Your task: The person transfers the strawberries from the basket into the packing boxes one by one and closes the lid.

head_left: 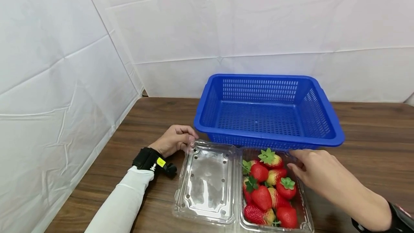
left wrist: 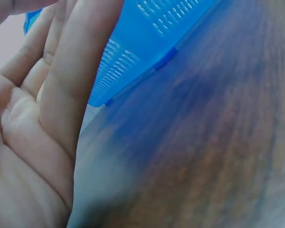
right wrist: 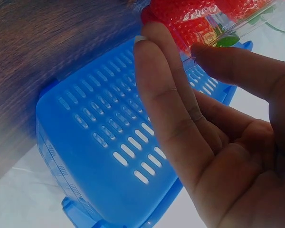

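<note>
A clear plastic clamshell box [head_left: 237, 190] lies opened flat on the table, its vented lid [head_left: 207, 182] on the left. Red strawberries [head_left: 262, 197] with green leafy caps, some partly yellowish, fill the right half. At the lid's far left corner, my left hand [head_left: 176, 140] pinches the edge between thumb and fingers; that grip is outside the left wrist view. My right hand [head_left: 318, 166] holds the far right corner of the filled half. In the right wrist view, its thumb [right wrist: 228, 64] meets the clear rim, with the fingers [right wrist: 166, 95] on the other side.
Right behind the clamshell stands a blue perforated plastic basket [head_left: 268, 137] with nothing in it. The wooden tabletop [head_left: 155, 110] ends at white sheeting [head_left: 252, 21] at the back and on the left. A black wrist strap [head_left: 147, 159] sits on the left wrist.
</note>
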`<state>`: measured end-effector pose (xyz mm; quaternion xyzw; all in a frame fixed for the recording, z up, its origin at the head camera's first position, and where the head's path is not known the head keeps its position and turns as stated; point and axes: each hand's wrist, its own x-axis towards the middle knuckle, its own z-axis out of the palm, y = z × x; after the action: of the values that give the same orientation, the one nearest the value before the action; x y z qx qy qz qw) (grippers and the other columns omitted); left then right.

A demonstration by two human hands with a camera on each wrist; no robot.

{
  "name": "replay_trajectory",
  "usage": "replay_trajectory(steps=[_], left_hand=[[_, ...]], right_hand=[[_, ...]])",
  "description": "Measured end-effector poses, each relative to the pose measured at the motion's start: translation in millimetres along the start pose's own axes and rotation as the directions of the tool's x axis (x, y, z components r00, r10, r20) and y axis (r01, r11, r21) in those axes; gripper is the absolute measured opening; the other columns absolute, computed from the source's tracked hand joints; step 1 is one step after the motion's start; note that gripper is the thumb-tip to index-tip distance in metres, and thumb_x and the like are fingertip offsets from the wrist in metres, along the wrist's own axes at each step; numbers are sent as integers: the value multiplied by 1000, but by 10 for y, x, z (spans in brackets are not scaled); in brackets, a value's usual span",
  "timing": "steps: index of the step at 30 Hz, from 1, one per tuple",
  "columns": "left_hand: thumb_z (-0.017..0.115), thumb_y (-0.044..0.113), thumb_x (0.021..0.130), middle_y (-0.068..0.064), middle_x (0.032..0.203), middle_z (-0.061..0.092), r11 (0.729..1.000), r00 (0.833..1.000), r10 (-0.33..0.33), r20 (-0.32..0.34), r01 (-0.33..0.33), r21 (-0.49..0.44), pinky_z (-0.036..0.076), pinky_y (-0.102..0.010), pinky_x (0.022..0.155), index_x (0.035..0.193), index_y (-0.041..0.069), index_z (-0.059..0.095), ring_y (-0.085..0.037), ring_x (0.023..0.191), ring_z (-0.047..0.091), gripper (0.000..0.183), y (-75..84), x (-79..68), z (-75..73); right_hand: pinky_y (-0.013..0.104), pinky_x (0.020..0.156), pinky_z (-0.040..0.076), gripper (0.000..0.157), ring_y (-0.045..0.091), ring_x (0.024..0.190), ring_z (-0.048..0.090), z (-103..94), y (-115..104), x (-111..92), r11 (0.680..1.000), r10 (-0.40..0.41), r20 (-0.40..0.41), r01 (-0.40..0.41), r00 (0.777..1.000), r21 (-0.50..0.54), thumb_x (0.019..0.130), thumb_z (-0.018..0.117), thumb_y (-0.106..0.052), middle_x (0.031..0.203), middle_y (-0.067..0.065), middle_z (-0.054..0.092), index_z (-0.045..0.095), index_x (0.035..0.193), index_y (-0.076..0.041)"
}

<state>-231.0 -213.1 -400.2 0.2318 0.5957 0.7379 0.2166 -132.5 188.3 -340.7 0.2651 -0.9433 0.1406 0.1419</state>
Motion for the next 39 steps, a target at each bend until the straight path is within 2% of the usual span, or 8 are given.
replay_trajectory(steps=[6,14,24,30,36,39], left_hand=[[57,-6,86,-7,82,68,1000,998,2,59,-2,9,60,-27,61,98,3,67,-19,73,67,18,49,-30,-47],[61,-8,86,-8,86,68,999,991,31,128,-27,-30,60,-29,65,98,4,66,-20,77,67,18,60,-18,-35],[66,-4,84,-7,87,71,1000,987,15,160,-17,16,61,-37,71,95,7,67,-22,77,68,15,45,16,80],[70,0,83,-7,91,73,999,983,8,183,-17,47,61,-39,69,96,10,70,-24,78,69,17,15,44,151],[77,10,78,-12,91,71,993,984,-62,164,44,112,60,-46,71,96,5,70,-30,80,69,20,-2,74,266],[75,6,78,-16,94,70,986,979,-117,168,94,138,59,-48,74,99,-1,68,-35,83,68,23,-11,94,345]], right_hand=[[34,46,41,17,12,54,45,2,-8,-5,1000,13,26,-12,1000,-20,76,79,-10,55,-8,42,63,80,-13],[38,47,47,15,13,56,50,5,-10,-2,1000,2,27,-2,1000,-19,76,79,-10,58,-7,50,67,84,-10],[33,46,41,17,12,54,45,10,-27,-3,1000,3,33,-2,999,-20,76,79,-10,57,-8,43,63,81,-13],[32,46,41,17,10,54,44,20,-37,-1,1000,-8,25,8,1000,-11,77,79,-10,56,-9,41,63,80,-13],[35,47,45,15,10,55,47,20,-57,-11,1000,-2,30,3,1000,-15,77,78,-11,57,-10,45,67,86,-9],[37,48,47,15,11,55,50,21,-67,-19,1000,1,26,0,1000,-16,77,78,-11,57,-9,48,68,88,-8]])
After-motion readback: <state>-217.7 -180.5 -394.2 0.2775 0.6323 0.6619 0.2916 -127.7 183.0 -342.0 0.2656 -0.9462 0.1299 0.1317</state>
